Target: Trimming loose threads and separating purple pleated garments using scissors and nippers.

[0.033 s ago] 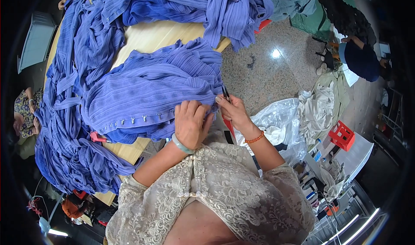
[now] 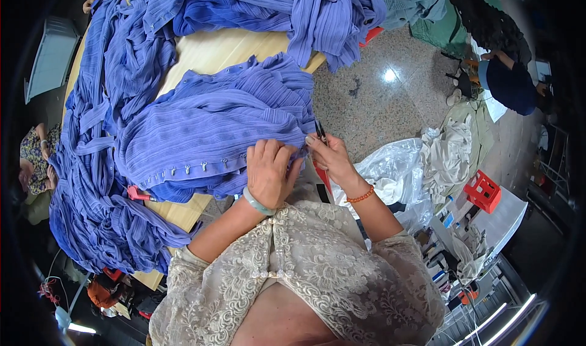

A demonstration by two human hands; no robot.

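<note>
A periwinkle-blue ribbed garment point(image 2: 207, 126) lies in front of me, with a row of small metal fasteners along its near edge. My left hand point(image 2: 267, 172) is at that edge near its right end, fingers bent over the cloth and thumb tucked against it. At the garment's right end, my right hand point(image 2: 329, 158) holds dark thread snips point(image 2: 320, 129), their two slim points upward. Its thumb and forefinger also pinch close to the cloth's edge; what lies between the fingertips is too small to make out.
More blue garments point(image 2: 110, 224) are heaped along the left and far side of the pale wooden table point(image 2: 229, 50). A red plastic tool point(image 2: 139, 193) lies near the left. Right of me are a clear plastic bag point(image 2: 397, 169) and a red stool point(image 2: 482, 191). Other people are around.
</note>
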